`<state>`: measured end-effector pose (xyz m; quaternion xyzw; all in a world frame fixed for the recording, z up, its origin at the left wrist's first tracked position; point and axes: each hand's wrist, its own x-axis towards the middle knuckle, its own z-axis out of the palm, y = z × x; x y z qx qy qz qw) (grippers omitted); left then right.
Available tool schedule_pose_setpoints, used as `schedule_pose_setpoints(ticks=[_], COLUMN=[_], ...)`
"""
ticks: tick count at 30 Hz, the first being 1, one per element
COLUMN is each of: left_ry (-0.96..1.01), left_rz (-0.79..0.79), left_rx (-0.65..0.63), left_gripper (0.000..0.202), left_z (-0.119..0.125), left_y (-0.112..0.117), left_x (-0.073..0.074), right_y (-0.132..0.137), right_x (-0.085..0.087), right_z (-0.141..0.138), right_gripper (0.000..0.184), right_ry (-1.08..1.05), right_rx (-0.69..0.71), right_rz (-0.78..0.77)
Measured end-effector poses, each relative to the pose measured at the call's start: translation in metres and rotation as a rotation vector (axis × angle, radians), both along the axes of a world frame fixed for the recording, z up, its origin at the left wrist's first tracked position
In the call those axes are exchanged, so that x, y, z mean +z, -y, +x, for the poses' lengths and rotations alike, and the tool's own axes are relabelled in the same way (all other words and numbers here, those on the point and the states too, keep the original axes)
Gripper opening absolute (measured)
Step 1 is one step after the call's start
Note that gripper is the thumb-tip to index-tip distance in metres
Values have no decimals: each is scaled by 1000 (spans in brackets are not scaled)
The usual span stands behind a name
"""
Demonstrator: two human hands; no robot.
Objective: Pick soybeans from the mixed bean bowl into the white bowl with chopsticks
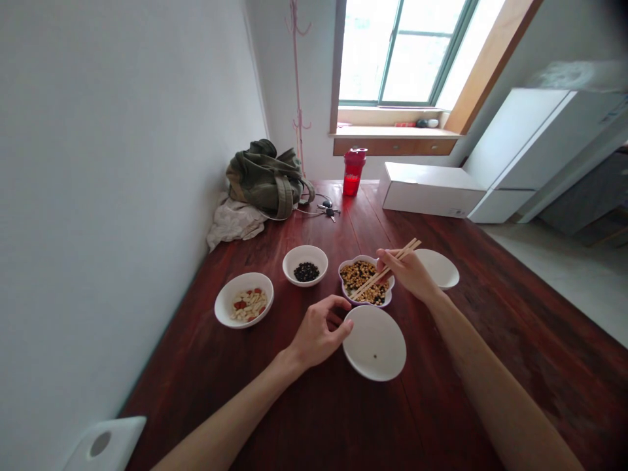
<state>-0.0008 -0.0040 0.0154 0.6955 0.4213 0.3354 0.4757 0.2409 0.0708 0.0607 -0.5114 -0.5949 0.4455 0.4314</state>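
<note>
My right hand [400,268] is closed around a pair of wooden chopsticks [377,277]. Their tips reach into a scalloped white bowl with a purple edge [391,296], which holds mixed yellow and dark beans [360,273]. At the left rim of a white dish [373,333], my left hand [318,332] has its thumb and index finger on the edge, close to the scalloped bowl. One small dark bean [375,356] lies in this dish. Black beans [307,271] fill the bottom of a white bowl [290,263]. Farther left, another white bowl [222,302] contains pale and reddish pieces [249,305].
Beyond my right hand sits another white dish [441,269]. Along the far side of the dark red table [294,405] are a green bag [267,176], keys [330,210], a red shaker bottle [353,173] and a white box [432,190]. A wall [122,163] borders the left.
</note>
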Motion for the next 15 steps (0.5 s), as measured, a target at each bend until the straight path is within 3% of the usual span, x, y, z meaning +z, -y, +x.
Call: schedule_pose_setpoints(ticks=[15], left_ry=[-41], left_rz=[30], left_rx=[-26], left_gripper=[26], left_z=[0], left_y=[0], left_x=[4], right_y=[3], right_x=[13], right_z=[9], right_gripper=[55], right_ry=[45], right_rx=[-109], right_rz=[193])
